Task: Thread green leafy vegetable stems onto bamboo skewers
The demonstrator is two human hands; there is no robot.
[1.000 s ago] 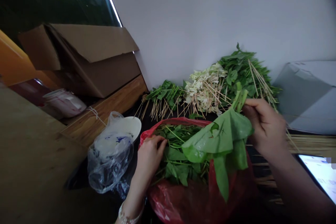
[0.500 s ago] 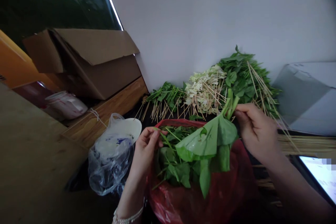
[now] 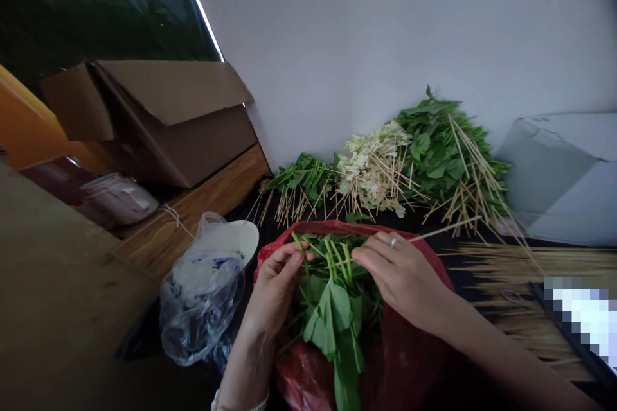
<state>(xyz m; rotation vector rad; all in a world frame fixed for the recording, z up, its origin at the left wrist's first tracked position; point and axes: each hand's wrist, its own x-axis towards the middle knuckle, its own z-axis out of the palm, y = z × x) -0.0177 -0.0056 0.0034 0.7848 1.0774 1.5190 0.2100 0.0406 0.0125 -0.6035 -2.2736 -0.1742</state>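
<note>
Over the open red plastic bag [image 3: 308, 363], my left hand [image 3: 282, 273] pinches a green stem beside a bunch of leafy greens [image 3: 332, 318]. My right hand [image 3: 395, 270], with a ring, is closed on a thin wooden skewer [image 3: 446, 229] that sticks out to the right behind the fingers. Several stems of the bunch are lined up between the two hands, and the leaves hang down over the bag. More loose greens lie inside the bag. The skewer's front end is partly hidden by the fingers and stems.
Behind the bag lie skewered greens [image 3: 308, 173], pale skewered leaves [image 3: 376, 160] and a taller pile of greens [image 3: 434, 141]. Bare skewers [image 3: 535, 257] and a lit screen [image 3: 583, 321] are at right. A clear bag [image 3: 200, 308], white plate [image 3: 245, 241] and cardboard box [image 3: 193, 148] are left.
My right hand has moved left and turned over, now closed on a skewer. The leafy bunch has moved left and lower, its stems now between my hands. My left hand has barely moved.
</note>
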